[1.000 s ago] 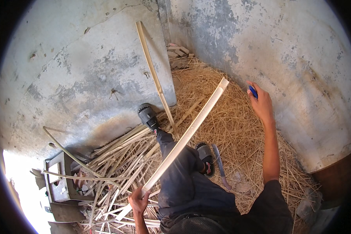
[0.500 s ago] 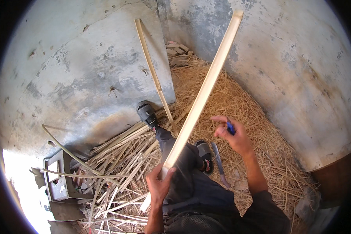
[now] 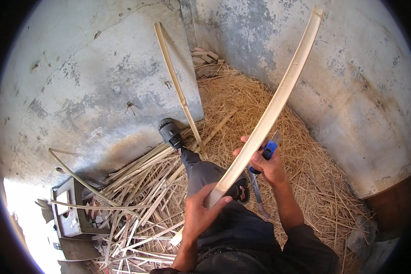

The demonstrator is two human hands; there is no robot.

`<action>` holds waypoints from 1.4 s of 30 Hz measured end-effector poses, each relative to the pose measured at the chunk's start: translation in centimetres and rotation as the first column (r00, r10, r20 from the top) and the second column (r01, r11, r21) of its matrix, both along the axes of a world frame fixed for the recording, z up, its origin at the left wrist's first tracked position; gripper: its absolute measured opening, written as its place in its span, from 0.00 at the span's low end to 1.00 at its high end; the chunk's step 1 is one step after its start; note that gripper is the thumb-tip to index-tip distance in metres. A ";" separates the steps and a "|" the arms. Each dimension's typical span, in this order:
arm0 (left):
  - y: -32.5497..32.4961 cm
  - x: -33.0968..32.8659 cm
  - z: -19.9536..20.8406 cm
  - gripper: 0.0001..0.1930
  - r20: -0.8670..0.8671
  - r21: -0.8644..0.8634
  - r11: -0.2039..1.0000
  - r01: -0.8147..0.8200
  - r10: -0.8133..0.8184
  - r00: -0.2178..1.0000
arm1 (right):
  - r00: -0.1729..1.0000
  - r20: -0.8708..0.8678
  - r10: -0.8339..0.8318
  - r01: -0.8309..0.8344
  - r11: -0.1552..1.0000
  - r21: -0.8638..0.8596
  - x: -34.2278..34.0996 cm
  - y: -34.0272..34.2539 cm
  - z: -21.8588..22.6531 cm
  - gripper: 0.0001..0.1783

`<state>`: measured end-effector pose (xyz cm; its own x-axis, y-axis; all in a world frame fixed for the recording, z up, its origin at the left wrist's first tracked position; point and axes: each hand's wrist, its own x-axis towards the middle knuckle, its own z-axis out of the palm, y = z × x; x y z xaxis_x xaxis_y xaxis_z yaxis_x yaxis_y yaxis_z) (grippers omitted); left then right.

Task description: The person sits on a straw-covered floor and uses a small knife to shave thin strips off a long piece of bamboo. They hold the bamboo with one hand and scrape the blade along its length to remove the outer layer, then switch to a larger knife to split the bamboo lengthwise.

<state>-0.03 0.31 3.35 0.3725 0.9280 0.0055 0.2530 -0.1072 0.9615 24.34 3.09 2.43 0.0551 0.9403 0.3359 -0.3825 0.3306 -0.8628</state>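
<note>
Head view: my left hand (image 3: 203,212) is closed around the lower part of a long, pale, slightly curved strip of split bamboo (image 3: 278,98), the thumb lying over its hollow face. The strip slants across my front, its lower tip just beside my left wrist and its far end up to the right, in front of the grey, peeling wall (image 3: 351,68). My right hand (image 3: 271,169) grips a blue-and-black-handled knife (image 3: 270,149) with its blade pointing up, alongside the strip's right edge. My right fingers pass behind the strip; I cannot tell whether they touch it. Below that hand, a long dark blade with a curved handle (image 3: 257,192) lies on the straw-coloured heap of fine shavings (image 3: 301,155). Left of my legs are loosely piled pale slats (image 3: 141,182), and a second, narrow yellowish strip (image 3: 173,73) leans upright against the wall.
</note>
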 end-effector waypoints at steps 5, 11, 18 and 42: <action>1.4 -0.8 0.6 0.21 0.142 -0.210 0.921 0.329 -0.304 0.942 | 0.997 -0.028 0.068 -0.068 0.997 -0.029 1.0 -0.5 0.7 0.24; 1.5 0.0 -0.2 0.21 0.231 -0.161 0.910 0.383 -0.342 0.911 | 0.865 0.364 -0.346 0.316 0.938 0.141 0.3 -0.2 1.5 0.22; 1.5 0.5 -0.8 0.26 0.288 -0.136 0.938 0.320 -0.272 0.918 | 0.614 0.689 -0.386 0.282 0.922 0.265 0.3 -4.0 1.4 0.17; 0.8 1.6 1.0 0.19 0.004 0.083 0.993 0.089 -0.090 0.996 | 0.233 0.799 -0.555 0.080 0.830 0.553 -2.2 -4.2 2.3 0.16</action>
<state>1.61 1.10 4.35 0.4539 0.8872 0.0834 0.2319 -0.2080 0.9503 22.11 -1.07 4.72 -0.2374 0.7275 0.6437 0.7733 0.5426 -0.3280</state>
